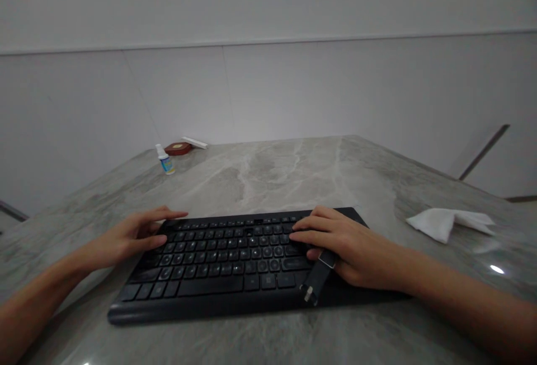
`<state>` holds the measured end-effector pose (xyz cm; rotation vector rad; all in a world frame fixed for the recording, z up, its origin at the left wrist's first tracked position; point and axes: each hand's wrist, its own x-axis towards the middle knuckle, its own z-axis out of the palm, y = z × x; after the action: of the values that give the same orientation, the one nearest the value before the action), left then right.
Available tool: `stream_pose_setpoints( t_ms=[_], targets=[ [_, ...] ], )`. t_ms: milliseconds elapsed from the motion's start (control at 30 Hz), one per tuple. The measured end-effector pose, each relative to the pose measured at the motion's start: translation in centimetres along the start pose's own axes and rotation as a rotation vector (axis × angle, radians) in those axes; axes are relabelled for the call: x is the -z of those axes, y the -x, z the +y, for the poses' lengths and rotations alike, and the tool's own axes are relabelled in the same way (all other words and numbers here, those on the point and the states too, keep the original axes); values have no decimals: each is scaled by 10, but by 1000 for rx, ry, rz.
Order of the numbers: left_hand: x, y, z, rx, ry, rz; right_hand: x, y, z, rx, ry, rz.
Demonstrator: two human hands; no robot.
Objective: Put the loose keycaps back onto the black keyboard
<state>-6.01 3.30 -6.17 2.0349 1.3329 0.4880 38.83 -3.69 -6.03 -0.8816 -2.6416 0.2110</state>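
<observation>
A black keyboard (210, 285) lies on the marbled table in front of me. My left hand (136, 233) is at its far left corner, thumb resting on the top surface and index finger stretched out along the back edge, the fingers apart. Over the keyboard's right part, my right hand (342, 242) is closed around a small black tool (321, 272) with a metal tip pointing towards me. Its exact kind is unclear, as the hand covers its other end. The right index and middle fingers reach over the keys. A dark gap (249, 233) shows among the upper keys.
A crumpled white cloth or tissue (444, 222) lies to the right on the grey marbled table (277, 177). At the back left stand a small white spray bottle (166, 162), a reddish-brown case (178, 148) and a white flat box (194, 142). A pale wall rises behind.
</observation>
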Motion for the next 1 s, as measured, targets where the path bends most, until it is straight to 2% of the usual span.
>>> stream_pose_setpoints(
  t_ms=[100, 200, 267, 433, 833, 933, 1000],
  targets=[
    [2, 4, -2, -24, 22, -57, -1, 1, 0, 21, 9, 24],
    [6, 7, -1, -128, 146, -234, -4, 2, 6, 62, 57, 65],
    [10, 9, 0, -189, 125, -262, -7, 3, 11, 108, 110, 100],
    [15, 14, 5, -189, 7, -351, -13, 5, 21, 142, 166, 132],
    [14, 18, 5, -228, -11, -376, -19, 8, 29, 99, 173, 114],
    [12, 21, 5, -226, 2, -353, -21, 13, 36, 72, 135, 157],
    [10, 22, 5, -227, 3, -333, -20, 15, 39, 35, 115, 232]
  ],
)
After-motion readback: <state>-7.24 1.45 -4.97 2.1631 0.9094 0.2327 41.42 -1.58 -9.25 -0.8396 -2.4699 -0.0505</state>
